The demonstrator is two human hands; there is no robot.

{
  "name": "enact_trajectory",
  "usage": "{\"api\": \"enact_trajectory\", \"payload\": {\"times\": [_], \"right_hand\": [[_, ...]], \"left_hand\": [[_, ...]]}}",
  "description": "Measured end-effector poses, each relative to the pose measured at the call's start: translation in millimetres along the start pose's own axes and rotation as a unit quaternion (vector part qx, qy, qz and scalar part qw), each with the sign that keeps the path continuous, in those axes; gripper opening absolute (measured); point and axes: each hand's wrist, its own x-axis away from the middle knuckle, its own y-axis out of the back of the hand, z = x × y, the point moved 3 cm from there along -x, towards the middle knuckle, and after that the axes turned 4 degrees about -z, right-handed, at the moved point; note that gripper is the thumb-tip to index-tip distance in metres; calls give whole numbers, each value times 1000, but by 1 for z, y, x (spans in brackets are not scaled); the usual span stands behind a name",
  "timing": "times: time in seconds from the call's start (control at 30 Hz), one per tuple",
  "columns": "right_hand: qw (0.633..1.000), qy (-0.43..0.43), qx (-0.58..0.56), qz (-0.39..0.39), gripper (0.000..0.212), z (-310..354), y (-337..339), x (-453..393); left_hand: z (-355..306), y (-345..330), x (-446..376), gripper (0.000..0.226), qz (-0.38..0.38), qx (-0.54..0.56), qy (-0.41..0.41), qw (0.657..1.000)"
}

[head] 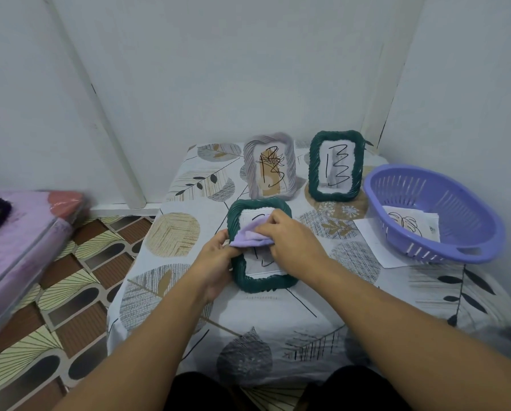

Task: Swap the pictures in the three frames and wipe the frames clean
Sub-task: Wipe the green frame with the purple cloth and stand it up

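A dark green frame (260, 284) with a picture in it is tilted up at the middle of the table. My left hand (215, 259) grips its left edge. My right hand (292, 241) holds a lilac cloth (250, 235) bunched against the frame's glass. Behind stand two upright frames: a pale grey one (250, 173) on the left and a second dark green one (315, 170) on the right, each with a scribbled picture inside.
A purple plastic basket (455, 197) at the right holds a leaf picture (408, 225) and sits partly on a white sheet (372, 238). The table wears a leaf-patterned cloth (174, 238). Walls close in behind. A pink wrapped mattress (20, 241) lies at the left over patterned floor.
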Motion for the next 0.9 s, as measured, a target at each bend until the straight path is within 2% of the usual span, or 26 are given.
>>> {"api": "enact_trajectory", "payload": {"times": [0.13, 0.3, 0.47, 0.67, 0.9], "right_hand": [[1000, -17, 3, -21, 36, 2, 9, -10], [1000, -4, 0, 11, 33, 2, -4, 8], [1000, -10, 1, 4, 37, 3, 6, -2], [999, 5, 11, 53, 38, 4, -4, 16], [1000, -4, 17, 15, 32, 4, 4, 5]], "left_hand": [[-3, -2, -1, 31, -3, -7, -6, 1000], [2, 0, -2, 38, -5, -10, -4, 1000], [-1, -1, -1, 37, -4, -18, -15, 1000], [3, 2, 0, 37, -6, -7, -3, 1000], [-2, -3, 0, 37, 2, -18, -15, 1000]]}}
